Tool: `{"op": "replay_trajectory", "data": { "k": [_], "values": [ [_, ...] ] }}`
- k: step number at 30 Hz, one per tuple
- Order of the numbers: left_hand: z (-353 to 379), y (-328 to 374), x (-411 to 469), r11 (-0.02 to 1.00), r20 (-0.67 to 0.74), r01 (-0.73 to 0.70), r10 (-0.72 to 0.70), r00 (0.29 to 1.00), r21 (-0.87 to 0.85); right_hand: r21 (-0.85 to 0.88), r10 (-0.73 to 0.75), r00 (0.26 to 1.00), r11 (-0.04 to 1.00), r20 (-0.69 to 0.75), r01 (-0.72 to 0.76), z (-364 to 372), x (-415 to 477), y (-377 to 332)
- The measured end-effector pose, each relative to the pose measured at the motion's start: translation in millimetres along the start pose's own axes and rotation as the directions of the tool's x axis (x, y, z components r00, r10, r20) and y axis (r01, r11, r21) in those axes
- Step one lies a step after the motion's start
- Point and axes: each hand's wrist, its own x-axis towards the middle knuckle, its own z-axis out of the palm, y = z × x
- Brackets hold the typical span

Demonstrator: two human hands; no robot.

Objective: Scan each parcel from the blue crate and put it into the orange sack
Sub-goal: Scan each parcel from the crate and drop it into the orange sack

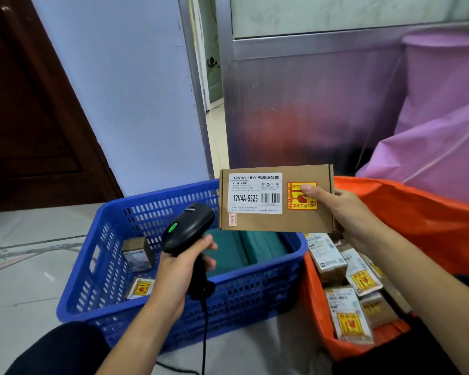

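My right hand (344, 215) holds a flat brown cardboard parcel (257, 221) by its right end, thumb on the yellow sticker, label side towards me, above the far right of the blue crate (114, 269). My left hand (180, 266) grips a black barcode scanner (188, 228) with a green light, its head just left of and below the parcel. Two small parcels (138, 253) lie at the crate's left end, with a teal package (244, 247) at its right. The orange sack (423, 212) stands open to the right with several parcels (344, 288) inside.
The scanner's black cable (204, 336) hangs down in front of the crate. A purple sack (439, 136) stands behind the orange one. A metal partition (309, 104) and a blue wall rise behind the crate. A dark wooden door is at the left. The floor is pale tile.
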Motion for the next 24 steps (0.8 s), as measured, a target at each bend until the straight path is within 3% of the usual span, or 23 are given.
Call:
{"op": "replay_trajectory", "data": {
  "k": [16,24],
  "values": [
    [91,-30,10,0.995,0.105,0.040,-0.049,0.993,0.087,0.092,0.155,0.980,0.985,-0.123,-0.144,-90,-33,19],
    [142,-59,18,0.975,0.147,0.129,-0.157,0.977,0.182,0.137,0.218,0.928,0.973,-0.301,-0.184,-140,-20,39]
  ]
}}
